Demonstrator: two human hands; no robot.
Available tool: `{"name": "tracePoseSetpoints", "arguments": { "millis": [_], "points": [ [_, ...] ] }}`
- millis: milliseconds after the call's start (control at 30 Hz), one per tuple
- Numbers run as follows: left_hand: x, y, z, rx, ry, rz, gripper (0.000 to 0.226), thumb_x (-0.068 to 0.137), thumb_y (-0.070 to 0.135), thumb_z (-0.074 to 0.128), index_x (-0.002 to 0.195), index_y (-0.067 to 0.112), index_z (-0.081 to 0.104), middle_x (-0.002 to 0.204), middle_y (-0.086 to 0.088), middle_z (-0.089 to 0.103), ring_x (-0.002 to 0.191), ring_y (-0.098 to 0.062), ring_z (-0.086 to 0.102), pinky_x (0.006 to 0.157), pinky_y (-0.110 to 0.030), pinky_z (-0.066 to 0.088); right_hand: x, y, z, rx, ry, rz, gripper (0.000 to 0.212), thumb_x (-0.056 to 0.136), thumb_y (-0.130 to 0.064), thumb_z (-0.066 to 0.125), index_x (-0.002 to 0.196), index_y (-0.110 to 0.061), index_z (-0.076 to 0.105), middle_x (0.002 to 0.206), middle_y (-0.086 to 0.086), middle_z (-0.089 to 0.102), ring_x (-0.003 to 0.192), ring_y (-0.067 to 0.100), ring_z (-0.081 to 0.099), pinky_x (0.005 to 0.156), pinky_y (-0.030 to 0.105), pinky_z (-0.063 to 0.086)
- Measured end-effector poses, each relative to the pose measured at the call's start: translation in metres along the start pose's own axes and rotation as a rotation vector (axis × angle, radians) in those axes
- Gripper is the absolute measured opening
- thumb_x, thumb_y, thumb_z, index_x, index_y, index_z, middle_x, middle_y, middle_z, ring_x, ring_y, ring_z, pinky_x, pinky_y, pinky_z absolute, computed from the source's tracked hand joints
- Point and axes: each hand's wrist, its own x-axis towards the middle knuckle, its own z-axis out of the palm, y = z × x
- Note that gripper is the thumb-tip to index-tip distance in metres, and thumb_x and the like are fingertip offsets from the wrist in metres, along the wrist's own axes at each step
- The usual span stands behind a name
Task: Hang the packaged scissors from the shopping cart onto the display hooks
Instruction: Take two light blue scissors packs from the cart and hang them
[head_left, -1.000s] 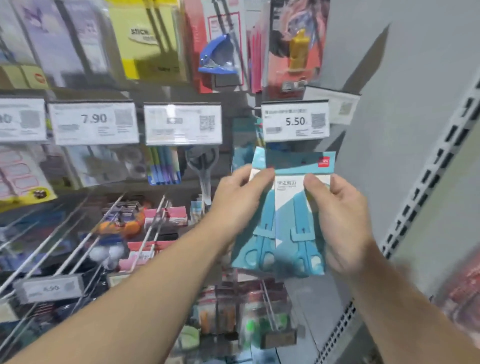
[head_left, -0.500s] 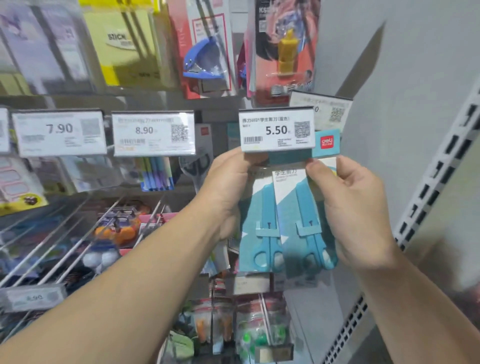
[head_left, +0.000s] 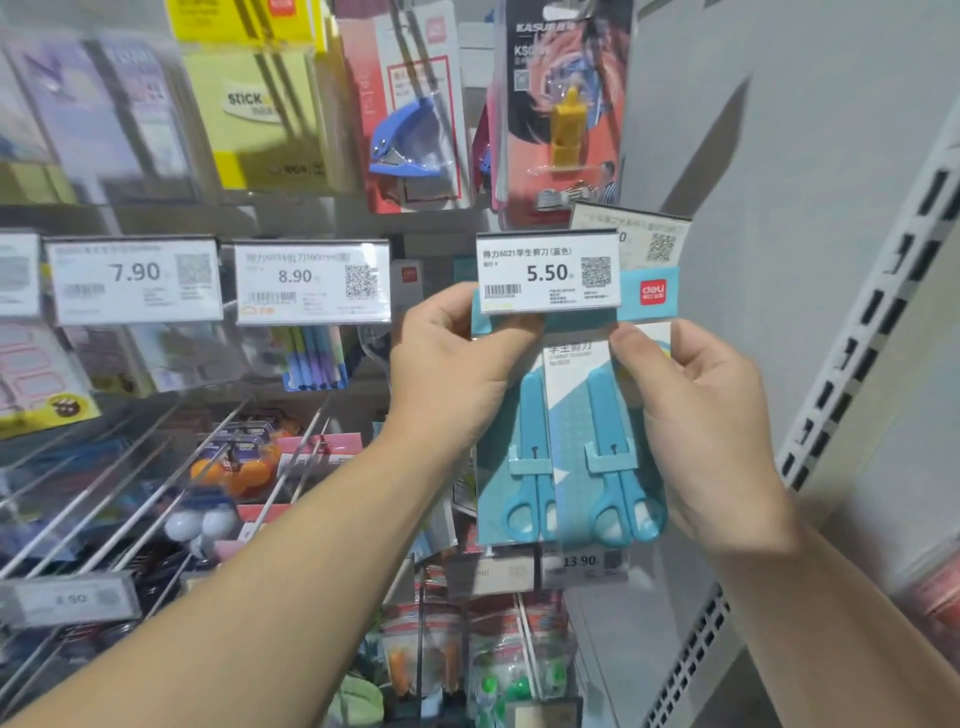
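Two flat card packs of pale-blue plastic-handled scissors are held up side by side, overlapping a little, right in front of the display; their top edges are tucked behind the white 5.50 price tag, so the hanging holes and the hook itself are hidden and I cannot tell whether the packs are on it yet. The packs look light and thin — stiff enough to stand upright from a grip near the top, yet card that would likely bend or tear at the hole if forced. Any clear film on the front is probably a bit slick. The best hold seems to be high on the side edges, close to the hole, leaving the top free to slide on.

The left hand pinches the upper left edge of the left pack between thumb and curled fingers. The right hand wraps the right pack's edge, thumb pressed on the front near the red brand logo.

Around them hang a blue staple remover in a red-backed pack and yellow sticky notes, with bare wire hooks lower left and a grey slotted upright at the right.
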Motion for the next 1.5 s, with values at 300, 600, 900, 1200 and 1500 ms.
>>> {"name": "tracePoseSetpoints", "arguments": {
  "millis": [300,600,900,1200,1500],
  "points": [
    [0.006,0.013,0.003,-0.004,-0.029,0.054,0.019,0.080,0.007,0.080,0.086,0.025,0.078,0.092,0.007,0.080,0.090,-0.007,0.075,0.081,-0.034,0.061,0.005,0.000,0.005,0.061,-0.002,-0.023,0.022,0.097,-0.018,0.066,0.077,-0.020,0.075,0.078,0.000,0.081,0.070,0.016,0.076,0.069,0.041,0.059],
    [0.009,0.011,-0.001,-0.003,-0.038,-0.022,0.019,0.086,0.008,0.072,0.087,0.025,0.078,0.090,0.008,0.080,0.087,-0.011,0.074,0.080,-0.036,0.060,0.005,0.001,0.007,0.064,-0.021,0.008,0.024,0.097,-0.019,0.066,0.075,-0.021,0.075,0.078,0.003,0.081,0.071,0.019,0.076,0.072,0.044,0.060],
    [0.017,0.006,-0.004,-0.257,-0.169,-0.186,0.021,0.086,0.001,0.066,0.106,0.003,0.071,0.102,-0.005,0.077,0.085,-0.021,0.070,0.071,-0.029,0.058,0.009,0.005,0.010,0.008,-0.011,0.040,0.021,0.095,-0.025,0.069,0.078,-0.014,0.073,0.079,0.012,0.078,0.073,0.025,0.068,0.070,0.049,0.056],
    [0.035,-0.011,-0.014,-0.056,-0.139,-0.053,0.029,0.083,0.000,0.073,0.070,0.025,0.078,0.080,0.008,0.080,0.074,-0.006,0.075,0.065,-0.024,0.059,0.019,0.017,0.019,-0.066,0.033,0.063,0.048,0.082,-0.049,0.069,0.094,-0.004,0.062,0.098,0.036,0.065,0.074,0.022,0.052,0.059,0.054,0.049],
    [0.092,-0.030,-0.013,0.193,-0.065,-0.144,0.014,0.077,0.011,0.073,0.083,0.016,0.061,0.097,-0.014,0.071,0.087,-0.022,0.061,0.087,-0.034,0.057,0.027,0.050,0.031,-0.121,0.054,0.159,0.025,0.081,-0.034,0.063,0.090,-0.011,0.069,0.098,0.034,0.068,0.075,0.051,0.067,0.070,0.076,0.052]
  ]
}}
